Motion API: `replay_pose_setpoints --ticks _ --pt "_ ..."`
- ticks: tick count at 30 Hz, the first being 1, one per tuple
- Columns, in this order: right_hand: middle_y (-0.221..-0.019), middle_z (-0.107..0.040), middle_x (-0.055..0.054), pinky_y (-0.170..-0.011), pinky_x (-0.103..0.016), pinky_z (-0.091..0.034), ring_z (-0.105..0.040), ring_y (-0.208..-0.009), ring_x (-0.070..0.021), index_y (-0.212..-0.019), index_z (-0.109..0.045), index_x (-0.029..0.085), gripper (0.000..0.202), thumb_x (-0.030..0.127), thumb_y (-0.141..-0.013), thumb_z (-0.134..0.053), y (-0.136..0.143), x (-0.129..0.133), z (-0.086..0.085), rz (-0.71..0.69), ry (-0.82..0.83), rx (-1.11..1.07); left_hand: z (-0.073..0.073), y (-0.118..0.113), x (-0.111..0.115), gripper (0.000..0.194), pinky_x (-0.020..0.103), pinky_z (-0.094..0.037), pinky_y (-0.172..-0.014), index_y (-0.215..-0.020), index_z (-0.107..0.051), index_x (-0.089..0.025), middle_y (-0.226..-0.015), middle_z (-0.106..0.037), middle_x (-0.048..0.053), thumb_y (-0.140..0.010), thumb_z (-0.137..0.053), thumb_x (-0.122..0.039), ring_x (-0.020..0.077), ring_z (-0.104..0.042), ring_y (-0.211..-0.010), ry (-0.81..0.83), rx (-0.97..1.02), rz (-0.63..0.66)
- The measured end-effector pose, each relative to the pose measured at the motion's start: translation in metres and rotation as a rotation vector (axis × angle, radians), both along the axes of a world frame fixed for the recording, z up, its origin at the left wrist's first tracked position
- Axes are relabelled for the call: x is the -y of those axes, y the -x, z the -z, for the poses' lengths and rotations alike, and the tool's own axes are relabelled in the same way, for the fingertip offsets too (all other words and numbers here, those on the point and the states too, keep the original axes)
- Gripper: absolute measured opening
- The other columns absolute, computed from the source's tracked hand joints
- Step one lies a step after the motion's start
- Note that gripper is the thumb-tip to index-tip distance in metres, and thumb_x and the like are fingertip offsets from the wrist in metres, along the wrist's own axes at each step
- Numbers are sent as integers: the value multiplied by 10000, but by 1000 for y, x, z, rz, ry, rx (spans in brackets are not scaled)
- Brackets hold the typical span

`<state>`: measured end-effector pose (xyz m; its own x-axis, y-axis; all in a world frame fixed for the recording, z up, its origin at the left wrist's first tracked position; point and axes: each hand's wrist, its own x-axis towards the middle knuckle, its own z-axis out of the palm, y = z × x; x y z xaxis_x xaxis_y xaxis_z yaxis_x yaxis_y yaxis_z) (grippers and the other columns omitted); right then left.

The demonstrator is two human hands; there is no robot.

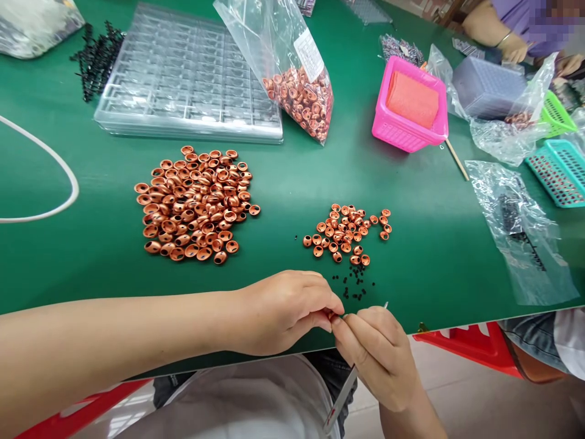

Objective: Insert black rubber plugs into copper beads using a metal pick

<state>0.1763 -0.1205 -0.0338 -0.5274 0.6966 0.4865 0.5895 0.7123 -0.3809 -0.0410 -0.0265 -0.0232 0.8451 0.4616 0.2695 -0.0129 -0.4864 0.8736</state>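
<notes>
My left hand [292,311] pinches a small copper-coloured cup [333,315] near the table's front edge. Its fingertips meet those of my right hand [379,353], which is closed around a thin metal tool [342,399] that slants down toward my lap. Just beyond the hands lie tiny black pieces [355,283], scattered on the green table. Behind them is a small group of copper cups [345,228]. A larger heap of copper cups [196,204] lies to the left.
Stacked clear trays [187,79], black parts [97,58] and a bag of copper cups [304,97] lie at the back. A pink basket [406,134], a plastic bag [521,238] and a turquoise basket [560,174] stand right. Another person's hand [512,47] shows at upper right.
</notes>
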Motion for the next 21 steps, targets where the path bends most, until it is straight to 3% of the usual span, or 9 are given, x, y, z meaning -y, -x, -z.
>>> replay_pose_setpoints --ticks 12,21 --pt "-993 -703 -107 -641 -331 -498 -621 -855 -192 -1271 -610 40 381 19 -907 -499 -2 -2 2 -47 -31 -20 -4 1 1 137 245 -486 -737 -1003 -604 -158 -852 -685 56 -981 -480 -103 160 -594 -788 34 11 2" --pt "-933 -698 -83 -622 -326 -508 -618 -801 -188 -1264 -616 104 363 57 -916 -526 -2 -2 0 -28 50 -3 -3 1 1 129 243 -483 -735 -994 -610 -158 -855 -682 55 -978 -488 -117 159 -600 -793 39 -18 -8"
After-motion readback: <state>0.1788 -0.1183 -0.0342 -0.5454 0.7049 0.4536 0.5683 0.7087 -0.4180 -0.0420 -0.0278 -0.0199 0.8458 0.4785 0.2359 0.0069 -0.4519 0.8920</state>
